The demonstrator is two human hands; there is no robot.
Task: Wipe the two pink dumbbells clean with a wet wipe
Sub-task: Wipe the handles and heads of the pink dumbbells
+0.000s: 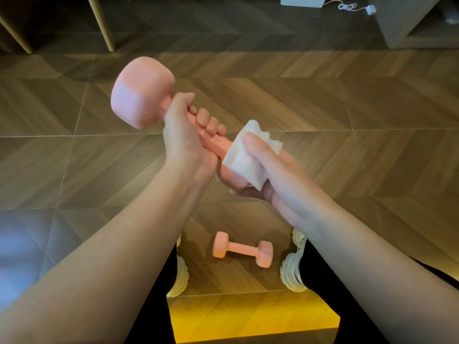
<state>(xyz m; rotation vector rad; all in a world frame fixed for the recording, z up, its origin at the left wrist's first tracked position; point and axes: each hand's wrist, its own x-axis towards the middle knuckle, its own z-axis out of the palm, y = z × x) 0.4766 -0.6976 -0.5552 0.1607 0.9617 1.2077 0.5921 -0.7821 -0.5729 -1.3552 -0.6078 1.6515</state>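
Observation:
My left hand (185, 131) grips the handle of a pink dumbbell (141, 93), held up in front of me with one head pointing up and to the left. My right hand (265, 170) holds a white wet wipe (244, 157) wrapped over the dumbbell's near head, which is mostly hidden under the wipe and my fingers. A second pink dumbbell (242, 249) lies on the wooden floor between my feet.
My white shoes (293, 269) stand on the herringbone wooden floor (347, 108) either side of the lying dumbbell. Wooden furniture legs (100, 23) rise at the far left. A grey cabinet (407, 26) and a white cable with a plug (352, 7) sit at the far right.

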